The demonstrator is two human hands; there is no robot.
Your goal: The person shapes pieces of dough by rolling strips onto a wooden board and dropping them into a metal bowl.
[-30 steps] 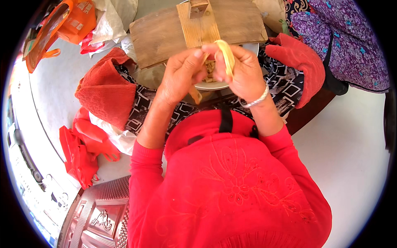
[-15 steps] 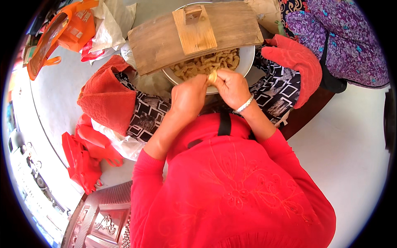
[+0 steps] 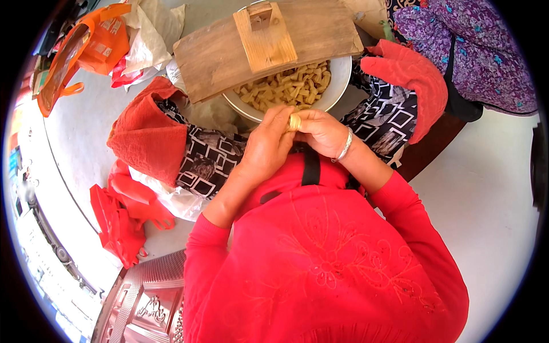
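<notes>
My left hand (image 3: pixel 267 140) and my right hand (image 3: pixel 326 135) meet just in front of a white basin (image 3: pixel 341 83), fingers closed and thumbs pressed together. A small yellow band (image 3: pixel 294 122) shows at my right thumb; I cannot tell whether it is worn or pinched. Whatever lies between the fingertips is hidden. Short yellowish-brown cut pieces (image 3: pixel 289 86) fill the basin. Across its far part lies a wooden board (image 3: pixel 323 31) with a lighter wooden block (image 3: pixel 266 37) on top, which has a square opening.
Red cloths (image 3: pixel 147 134) cover both my knees. An orange bag (image 3: pixel 106 43) and a whitish sack (image 3: pixel 154 34) are at the far left. Lower down lies a red bag (image 3: pixel 117 223). A person in purple floral clothing (image 3: pixel 474 51) sits at the far right.
Both hands have drawn slightly back from the basin toward my body, still together. More of the cut pieces shows.
</notes>
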